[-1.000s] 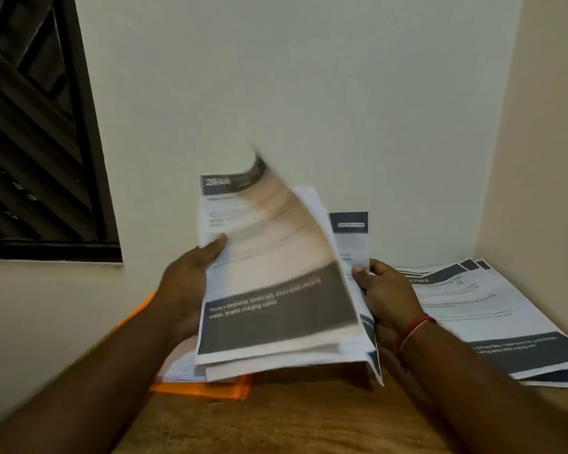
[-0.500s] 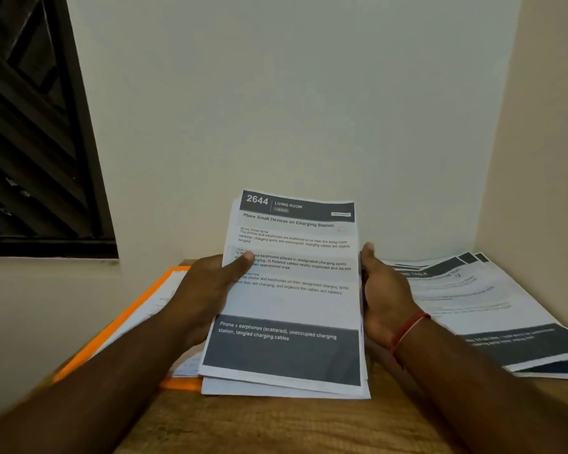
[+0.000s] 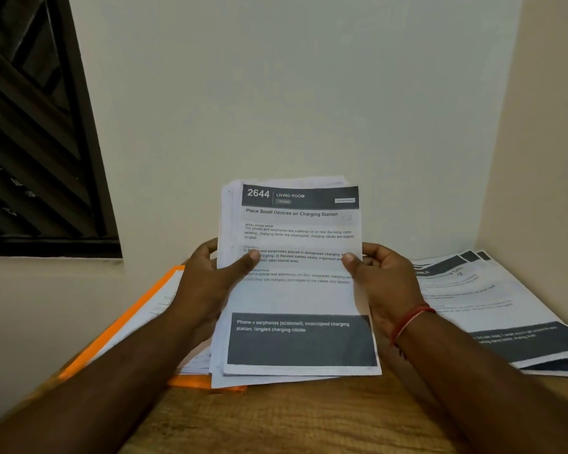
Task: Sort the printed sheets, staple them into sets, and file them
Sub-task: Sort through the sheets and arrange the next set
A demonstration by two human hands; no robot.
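I see the left hand [image 3: 207, 283] gripping the sheet stack [image 3: 299, 296] at its left edge, the right hand [image 3: 387, 283] gripping its right edge, an orange folder [image 3: 135, 319] left of it.

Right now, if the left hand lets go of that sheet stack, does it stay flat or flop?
Likely flops: the sheet stack is thin paper, gripped at its side edges by the left hand and right hand. Probably fans apart too: its top edges sit uneven and no staple shows.
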